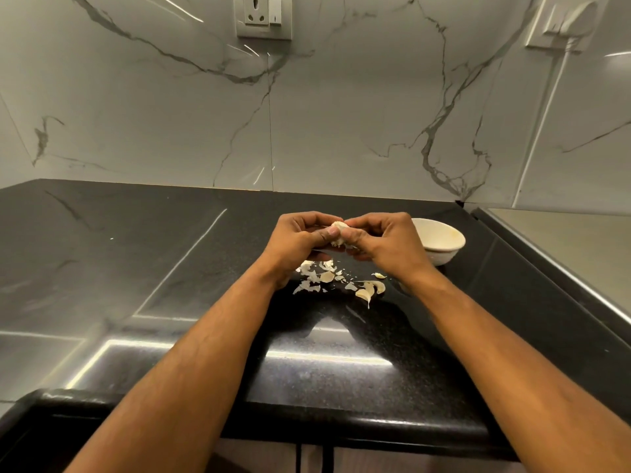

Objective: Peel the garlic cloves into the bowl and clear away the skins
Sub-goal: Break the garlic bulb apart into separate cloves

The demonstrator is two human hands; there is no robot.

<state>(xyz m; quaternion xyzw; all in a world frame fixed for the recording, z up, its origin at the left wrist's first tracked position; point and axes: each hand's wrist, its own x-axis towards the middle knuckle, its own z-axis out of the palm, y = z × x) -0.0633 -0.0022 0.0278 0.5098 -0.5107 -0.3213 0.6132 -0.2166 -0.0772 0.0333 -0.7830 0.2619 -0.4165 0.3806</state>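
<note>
A pale garlic piece is held above the black counter between both hands. My left hand pinches it from the left with thumb and fingers. My right hand pinches it from the right. Below the hands lie several garlic cloves and a scatter of papery skins on the counter. A white bowl stands just right of my right hand, partly hidden by it; what is in it cannot be seen.
The black stone counter runs left and toward me, ending in a rounded front edge. A marble wall stands behind with a socket. A raised steel ledge borders the right side.
</note>
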